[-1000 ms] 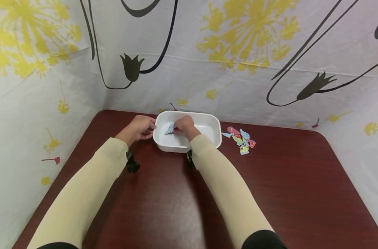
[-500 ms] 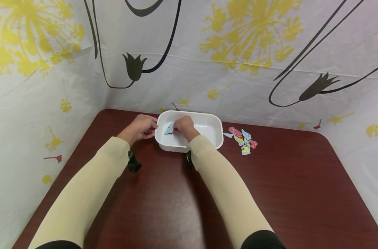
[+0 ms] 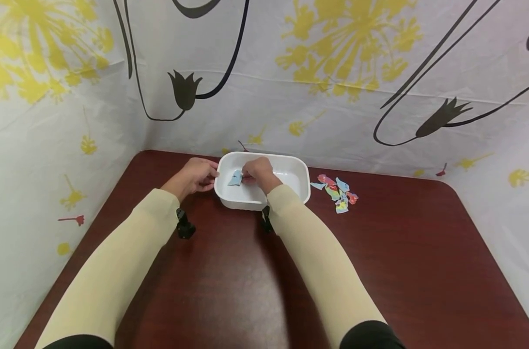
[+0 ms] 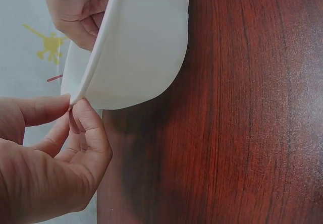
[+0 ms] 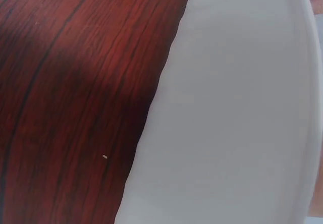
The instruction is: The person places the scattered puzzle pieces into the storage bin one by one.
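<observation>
A white plastic tub stands at the back of the table. My left hand pinches its left rim between thumb and fingers, as the left wrist view shows close up. Inside the tub, my right hand has its fingers curled at the right edge of a light blue scrap, which looks like thin paper or film. The fingertips are partly hidden, but they seem to pinch that edge. In the right wrist view, the tub's outer wall covers most of the hand.
To the right of the tub lies a loose cluster of colourful scraps in light blue, red and yellow-green. The dark red wooden table meets a floral cloth backdrop behind the tub and at both sides.
The light blue scrap has turned slightly and shows more of its face at the right fingertips. Both hands keep their places at the tub, and the head view shifts a little.
</observation>
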`<state>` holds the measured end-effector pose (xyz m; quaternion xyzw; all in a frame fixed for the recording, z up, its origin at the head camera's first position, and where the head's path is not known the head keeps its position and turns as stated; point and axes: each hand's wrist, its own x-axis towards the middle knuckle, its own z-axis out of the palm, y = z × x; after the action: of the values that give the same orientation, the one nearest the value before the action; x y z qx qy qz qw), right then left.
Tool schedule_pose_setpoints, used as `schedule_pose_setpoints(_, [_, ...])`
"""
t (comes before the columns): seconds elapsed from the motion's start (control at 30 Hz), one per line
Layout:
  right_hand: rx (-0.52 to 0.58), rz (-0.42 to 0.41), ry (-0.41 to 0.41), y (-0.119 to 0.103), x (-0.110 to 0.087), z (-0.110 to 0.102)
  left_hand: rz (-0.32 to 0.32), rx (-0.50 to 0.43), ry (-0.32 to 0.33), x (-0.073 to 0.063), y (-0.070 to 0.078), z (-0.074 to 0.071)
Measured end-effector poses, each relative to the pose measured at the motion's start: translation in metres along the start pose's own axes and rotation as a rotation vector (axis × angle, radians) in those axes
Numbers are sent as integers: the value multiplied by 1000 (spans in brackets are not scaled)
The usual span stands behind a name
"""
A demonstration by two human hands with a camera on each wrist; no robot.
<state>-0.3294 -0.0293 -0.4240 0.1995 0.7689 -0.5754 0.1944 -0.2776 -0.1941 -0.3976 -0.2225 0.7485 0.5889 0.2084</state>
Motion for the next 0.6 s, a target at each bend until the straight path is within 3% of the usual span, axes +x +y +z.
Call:
schedule_pose_setpoints(0.4, [53,-33,-154,-6,-16,-24,-17,-6,15,2,0,2])
schedule_pose_setpoints(0.6, [122,3,-173,-9,-16,-37,-7,9,0,2,-1,0])
